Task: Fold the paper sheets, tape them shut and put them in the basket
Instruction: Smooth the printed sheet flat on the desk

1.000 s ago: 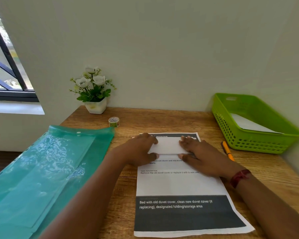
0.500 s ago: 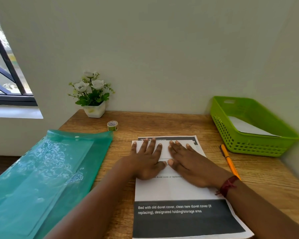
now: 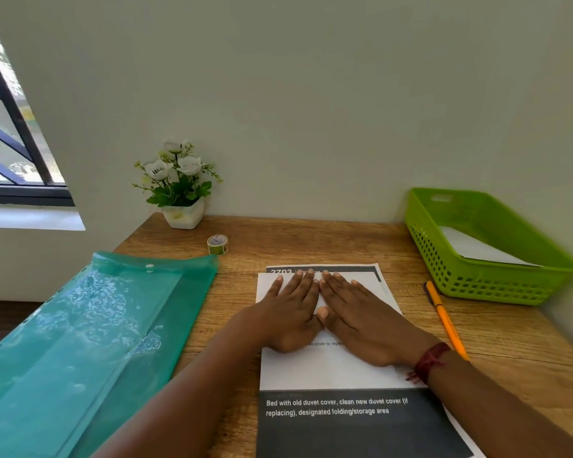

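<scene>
On my far left I see a window (image 3: 10, 127) with dark bars. Below it, a green plastic folder (image 3: 80, 342) lies flat, covering the left part of the wooden desk (image 3: 311, 239) and hanging past its left edge. Behind the folder's far corner, a small white pot of white flowers (image 3: 182, 213) stands against the wall. A roll of tape (image 3: 217, 244) sits just in front of the pot, well apart from my hands.

The paper sheet (image 3: 328, 371) lies in the middle of the desk, printed side up, with a dark band of white text at its near end. A white flap covers its far part, leaving only a strip of dark header showing beyond it.

My left hand (image 3: 290, 312) lies flat on that flap, fingers straight and slightly spread, gripping nothing. My right hand (image 3: 364, 319) lies flat beside it in the same way, fingers straight and pressed on the paper. The two hands touch along their inner edges, and the thumbs meet over the middle of the sheet. A red band (image 3: 429, 360) circles my right wrist.

Right of the sheet, an orange pen (image 3: 445, 320) lies on the desk, running away from me. Beyond it, a green basket (image 3: 497, 282) sits at the far right corner by the wall, with a white folded paper (image 3: 477, 247) lying inside.
</scene>
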The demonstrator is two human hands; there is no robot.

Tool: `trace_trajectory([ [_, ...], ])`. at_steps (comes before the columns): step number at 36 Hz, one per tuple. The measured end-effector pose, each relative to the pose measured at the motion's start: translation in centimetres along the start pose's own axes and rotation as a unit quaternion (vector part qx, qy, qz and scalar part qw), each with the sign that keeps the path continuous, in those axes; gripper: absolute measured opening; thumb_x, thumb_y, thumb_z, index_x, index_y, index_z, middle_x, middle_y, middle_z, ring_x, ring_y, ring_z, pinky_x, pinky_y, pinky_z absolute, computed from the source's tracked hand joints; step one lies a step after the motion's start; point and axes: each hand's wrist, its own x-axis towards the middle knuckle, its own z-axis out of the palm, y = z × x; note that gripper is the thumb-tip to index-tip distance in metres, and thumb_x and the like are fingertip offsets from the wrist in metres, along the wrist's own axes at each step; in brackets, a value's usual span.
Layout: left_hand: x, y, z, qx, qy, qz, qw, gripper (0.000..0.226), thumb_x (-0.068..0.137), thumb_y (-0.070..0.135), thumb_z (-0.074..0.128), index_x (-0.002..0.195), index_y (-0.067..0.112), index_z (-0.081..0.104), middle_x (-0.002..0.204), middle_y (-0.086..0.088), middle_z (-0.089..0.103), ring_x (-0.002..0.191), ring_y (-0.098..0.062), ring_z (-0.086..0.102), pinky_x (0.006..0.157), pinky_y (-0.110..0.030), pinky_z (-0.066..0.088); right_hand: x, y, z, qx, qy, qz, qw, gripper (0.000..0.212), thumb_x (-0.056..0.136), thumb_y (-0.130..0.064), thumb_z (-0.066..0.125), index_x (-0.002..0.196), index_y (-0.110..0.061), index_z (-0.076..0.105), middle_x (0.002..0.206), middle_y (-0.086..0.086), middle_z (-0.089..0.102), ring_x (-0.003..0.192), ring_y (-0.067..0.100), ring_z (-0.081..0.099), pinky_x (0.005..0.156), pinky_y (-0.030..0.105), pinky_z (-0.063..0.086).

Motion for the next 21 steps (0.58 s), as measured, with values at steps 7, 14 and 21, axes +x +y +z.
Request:
trace_trajectory([
  [7, 0.2, 0.1, 0.2, -0.007, 0.004, -0.004, 1.000, 0.067, 0.104, 0.049, 0.009, 0.153, 0.012, -0.019, 0.161, -0.006, -0.025, 0.147, -0.019, -0.026, 0.121, -0.042, -0.013, -0.1, -0.3, 0.0, 0.009, 0.008, 0.019, 1.000, 0.100, 0.072, -0.077, -0.019, 0.155, -0.022, -0.008, 0.162, -0.007, -0.016, 0.146, 0.003, -0.018, 0.122, 0.031, -0.004],
  [14, 0.0, 0.6, 0.5, -0.014, 0.004, -0.046, 0.999, 0.069, 0.104, 0.051, 0.010, 0.153, 0.012, -0.018, 0.161, -0.010, -0.025, 0.147, -0.022, -0.025, 0.121, -0.041, -0.012, -0.2, -0.6, -0.5, 0.017, -0.002, 0.048, 0.999, 0.093, 0.077, -0.071, -0.011, 0.156, -0.020, -0.007, 0.162, -0.005, -0.015, 0.147, 0.006, -0.016, 0.122, 0.029, -0.005],
  [21, -0.2, 0.2, 0.2, -0.030, 0.002, -0.096, 0.995, 0.075, 0.103, 0.054, 0.016, 0.153, 0.009, -0.018, 0.160, -0.014, -0.026, 0.148, -0.026, -0.024, 0.120, -0.040, -0.010, -0.5, 0.2, -1.0, 0.012, 0.002, 0.095, 0.995, 0.103, 0.071, -0.073, -0.013, 0.156, -0.016, -0.004, 0.163, -0.001, -0.011, 0.149, 0.009, -0.013, 0.122, 0.031, -0.003],
])
